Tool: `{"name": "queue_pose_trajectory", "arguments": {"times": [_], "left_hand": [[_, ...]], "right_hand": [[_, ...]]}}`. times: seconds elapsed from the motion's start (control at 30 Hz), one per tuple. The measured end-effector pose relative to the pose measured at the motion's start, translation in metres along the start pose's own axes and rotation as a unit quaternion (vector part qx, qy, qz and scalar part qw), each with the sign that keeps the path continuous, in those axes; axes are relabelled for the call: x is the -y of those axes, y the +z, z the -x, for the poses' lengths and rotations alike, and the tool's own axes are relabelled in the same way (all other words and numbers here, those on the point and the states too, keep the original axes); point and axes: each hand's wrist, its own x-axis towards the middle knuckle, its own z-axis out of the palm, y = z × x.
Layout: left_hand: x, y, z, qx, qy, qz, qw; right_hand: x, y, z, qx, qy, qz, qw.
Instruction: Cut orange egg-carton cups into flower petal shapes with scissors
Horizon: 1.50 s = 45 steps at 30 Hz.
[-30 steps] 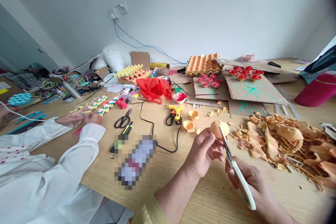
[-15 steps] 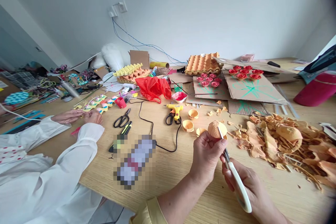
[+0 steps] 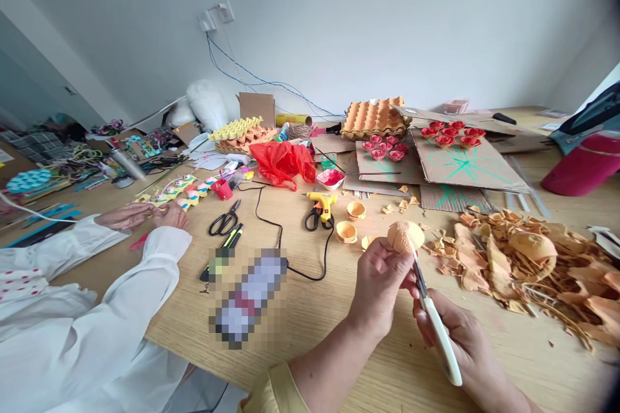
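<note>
**Reds and oranges on tan**

The cup piece [image 3: 401, 237] is pale orange, the scissors handle [image 3: 443, 342] white, the glue gun [image 3: 322, 204] yellow. Green strokes [image 3: 461, 166] streak brown cardboard [image 3: 506, 175]. The plastic bag [image 3: 283, 163] is red; red dots [image 3: 19, 281] pattern a person's white clothing [image 3: 121, 310]. The tabletop [image 3: 310, 329] shows tan grain.

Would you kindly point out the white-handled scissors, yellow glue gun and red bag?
White-handled scissors [image 3: 441, 339], head view, on the handle.
Yellow glue gun [image 3: 328, 198], head view, on the body.
Red bag [image 3: 283, 164], head view, near its middle.

Bright, soft daylight | glare far right | faint shadows | wide-angle stretch | corners dark, blurred
</note>
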Motion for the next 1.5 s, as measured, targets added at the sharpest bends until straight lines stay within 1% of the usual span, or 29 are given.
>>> {"name": "queue_pose_trajectory", "arguments": {"times": [0.13,0.27,0.37,0.43,0.5,0.57,0.67,0.73,0.8,0.9,1.0,1.1,1.2,1.3,1.5], "left_hand": [[-0.003,-0.004,-0.003,-0.013,-0.006,0.037,0.999],[-0.007,-0.011,-0.008,-0.032,0.012,0.035,0.999],[-0.007,-0.018,-0.012,-0.032,0.029,0.026,0.999],[-0.006,-0.020,-0.014,-0.013,0.025,0.022,0.999],[-0.003,-0.021,-0.014,0.013,0.009,0.017,1.000],[0.000,-0.021,-0.013,0.034,-0.007,0.006,0.999],[0.005,-0.021,-0.010,0.074,-0.025,-0.032,0.996],[0.007,-0.021,-0.009,0.107,-0.034,-0.058,0.992],[0.009,-0.022,-0.008,0.136,-0.041,-0.081,0.987],[0.011,-0.023,-0.007,0.170,-0.039,-0.112,0.978],[0.013,-0.022,-0.007,0.190,-0.034,-0.139,0.971],[0.015,-0.022,-0.008,0.194,-0.026,-0.156,0.968],[0.016,-0.022,-0.009,0.185,-0.023,-0.144,0.972],[0.015,-0.022,-0.008,0.172,-0.025,-0.117,0.978],[0.015,-0.024,-0.009,0.148,-0.030,-0.094,0.984]], "right_hand": [[-0.002,-0.003,-0.003,0.008,-0.011,0.030,0.999],[-0.003,-0.007,-0.005,0.024,-0.016,0.055,0.998],[-0.006,-0.011,-0.006,0.026,-0.009,0.038,0.999],[-0.008,-0.016,-0.006,0.014,0.009,-0.009,1.000],[-0.008,-0.022,-0.008,-0.014,0.030,-0.072,0.997],[-0.005,-0.028,-0.011,-0.046,0.044,-0.134,0.989],[0.001,-0.033,-0.017,-0.067,0.072,-0.222,0.970],[0.004,-0.033,-0.020,-0.102,0.109,-0.257,0.955],[0.004,-0.033,-0.022,-0.122,0.126,-0.298,0.938],[0.004,-0.032,-0.023,-0.139,0.129,-0.334,0.923],[0.004,-0.034,-0.023,-0.150,0.127,-0.340,0.920],[0.006,-0.036,-0.023,-0.154,0.115,-0.348,0.918],[0.007,-0.036,-0.022,-0.156,0.103,-0.373,0.909],[0.008,-0.034,-0.022,-0.151,0.107,-0.390,0.902],[0.005,-0.032,-0.023,-0.140,0.118,-0.400,0.898]]}}
